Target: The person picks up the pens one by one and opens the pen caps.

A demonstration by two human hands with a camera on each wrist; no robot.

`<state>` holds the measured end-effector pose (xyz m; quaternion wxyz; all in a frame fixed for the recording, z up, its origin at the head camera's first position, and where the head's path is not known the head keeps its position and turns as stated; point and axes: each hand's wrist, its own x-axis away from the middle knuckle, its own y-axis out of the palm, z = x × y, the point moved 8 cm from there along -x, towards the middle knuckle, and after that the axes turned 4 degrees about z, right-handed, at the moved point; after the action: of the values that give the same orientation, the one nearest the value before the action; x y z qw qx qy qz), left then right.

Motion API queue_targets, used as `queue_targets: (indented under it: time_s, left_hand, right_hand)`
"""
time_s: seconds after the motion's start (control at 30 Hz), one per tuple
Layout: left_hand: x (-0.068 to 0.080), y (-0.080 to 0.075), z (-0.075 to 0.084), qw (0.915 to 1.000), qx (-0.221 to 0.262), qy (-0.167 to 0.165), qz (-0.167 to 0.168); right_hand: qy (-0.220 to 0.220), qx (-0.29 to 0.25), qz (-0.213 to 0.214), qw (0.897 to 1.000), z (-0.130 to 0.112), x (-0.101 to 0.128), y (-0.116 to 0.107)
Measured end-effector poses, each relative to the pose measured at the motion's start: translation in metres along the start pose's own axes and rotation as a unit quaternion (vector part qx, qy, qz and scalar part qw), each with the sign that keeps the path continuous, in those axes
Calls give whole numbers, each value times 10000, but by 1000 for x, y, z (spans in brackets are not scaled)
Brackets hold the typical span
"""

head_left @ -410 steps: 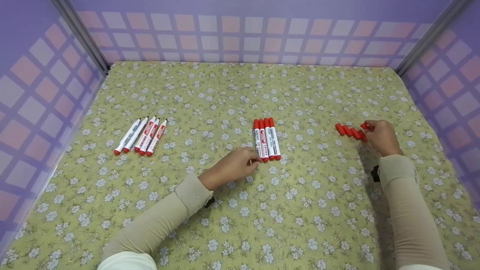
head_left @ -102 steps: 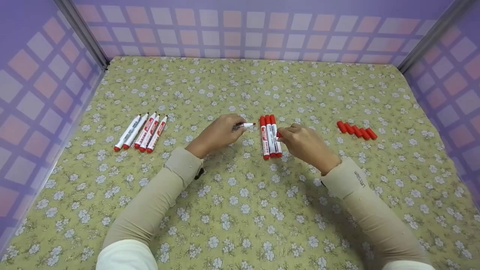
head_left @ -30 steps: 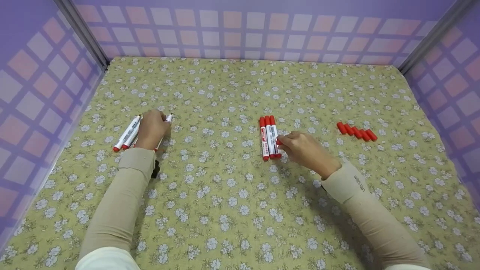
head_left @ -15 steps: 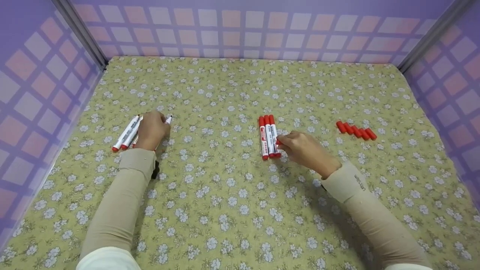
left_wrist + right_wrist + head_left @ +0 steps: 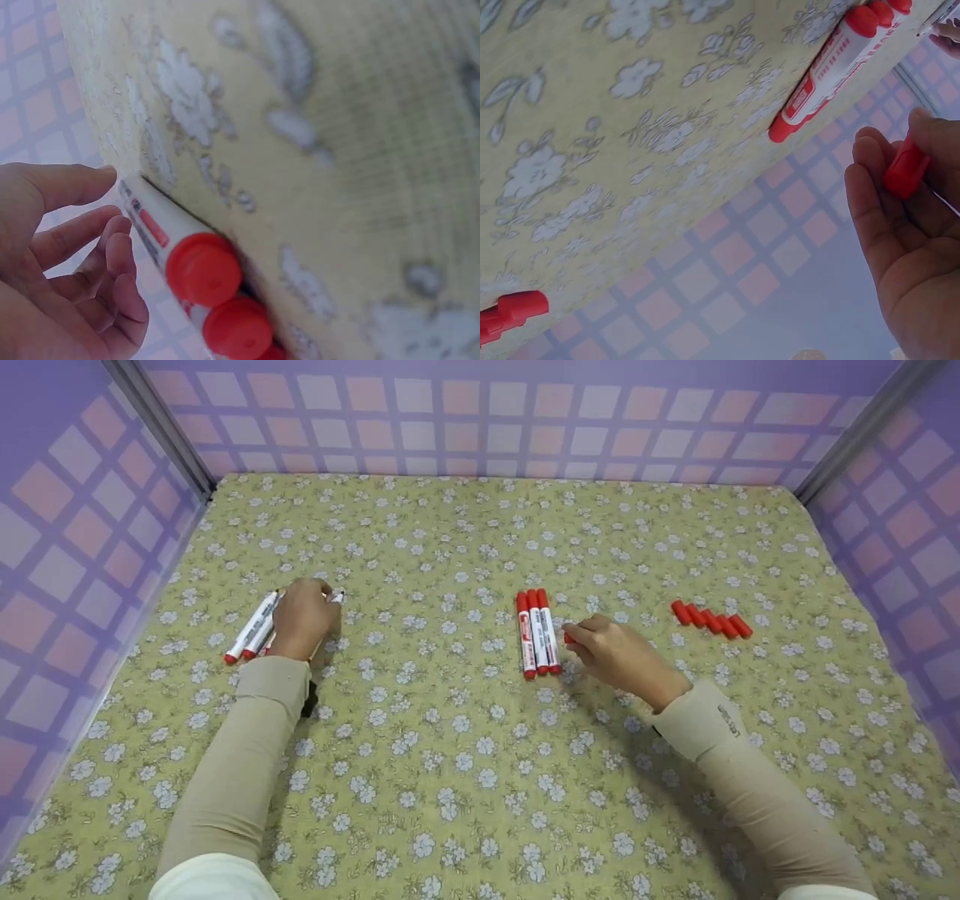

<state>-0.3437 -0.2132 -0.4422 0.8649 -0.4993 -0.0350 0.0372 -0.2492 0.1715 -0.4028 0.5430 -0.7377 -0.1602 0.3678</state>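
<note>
My left hand [image 5: 304,619] is over the uncapped white markers [image 5: 253,628] on the left, covering most of them. In the left wrist view its thumb and index fingertip are apart, right by the far end of the outermost marker [image 5: 176,232]. No marker is gripped there. With thumb and fingers, my right hand [image 5: 616,654] pinches a red marker cap [image 5: 907,166], just right of three capped markers [image 5: 537,634] lying side by side in the middle. Their red caps point away from me.
Several loose red caps [image 5: 711,619] lie in a slanting row at the right. A yellow flowered cloth [image 5: 465,780] covers the table, with purple checked walls [image 5: 465,424] at the back and sides.
Since 3.4 s ago, my left hand has carried an uncapped marker from the middle to the left group and loosened its fingers. My right hand has just shifted slightly right with the cap.
</note>
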Motion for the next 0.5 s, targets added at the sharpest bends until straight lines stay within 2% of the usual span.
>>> queue_targets:
  time_s: [0.1, 0.3, 0.4, 0.5]
  left_hand:
    - [0, -3, 5, 9996, 123, 115, 239]
    - [3, -3, 21, 9951, 381, 592, 697]
    - [4, 1, 29, 9932, 472, 745, 760]
    - [5, 8, 39, 9923, 596, 833, 693]
  right_hand:
    - [199, 80, -65, 9997, 8, 4, -1]
    - [720, 96, -309, 9969, 30, 20, 1]
    - [967, 103, -338, 9947, 43, 31, 1]
    - [1018, 121, -153, 9946, 54, 39, -1]
